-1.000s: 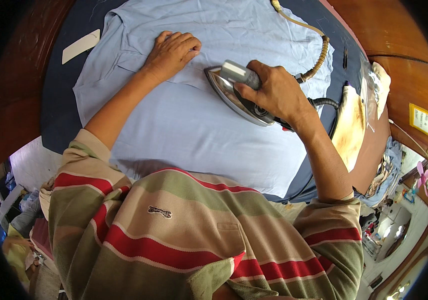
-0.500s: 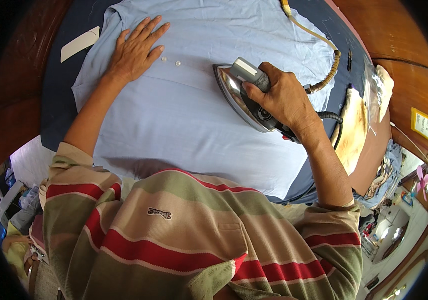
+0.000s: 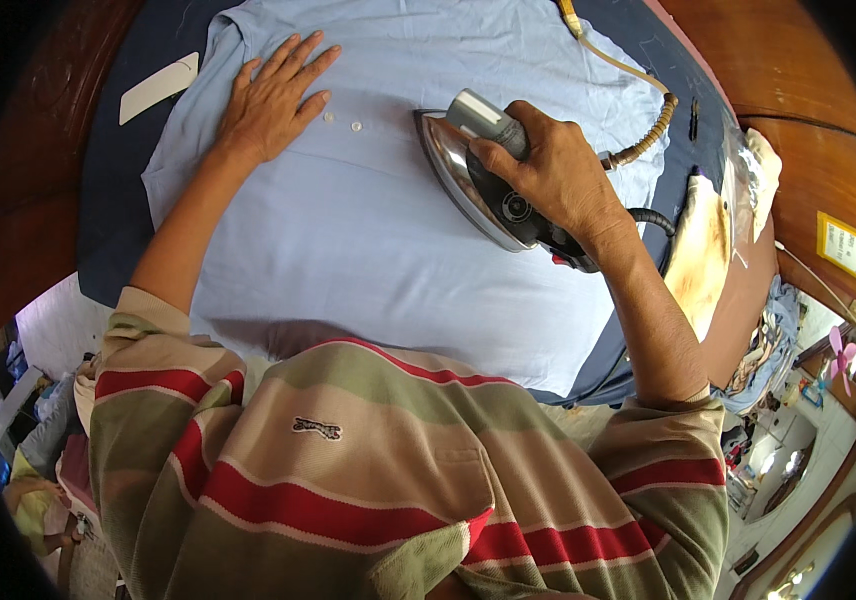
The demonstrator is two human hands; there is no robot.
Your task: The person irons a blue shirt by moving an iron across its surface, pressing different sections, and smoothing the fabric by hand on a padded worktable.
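Note:
A light blue shirt [image 3: 388, 230] lies spread flat over a dark blue padded board [image 3: 113, 210]. My left hand [image 3: 273, 95] rests palm down on the shirt's upper left part, fingers spread, beside two small white buttons [image 3: 343, 122]. My right hand [image 3: 548, 170] grips the handle of a metal iron [image 3: 478, 185], which is tilted up on its edge over the shirt's right side, its shiny soleplate facing left. A braided yellow cord [image 3: 638, 135] runs from the iron's rear toward the top.
A white card [image 3: 158, 88] lies on the board at upper left. A scorched cream cloth [image 3: 703, 250] and a crumpled clear bag [image 3: 748, 170] sit at the board's right end. Brown wooden surfaces [image 3: 778, 70] surround the board. Clutter lies on the floor at lower right.
My left hand has slid up and left across the shirt. The iron has lifted from flat on the shirt to tilted on its edge, moving slightly right.

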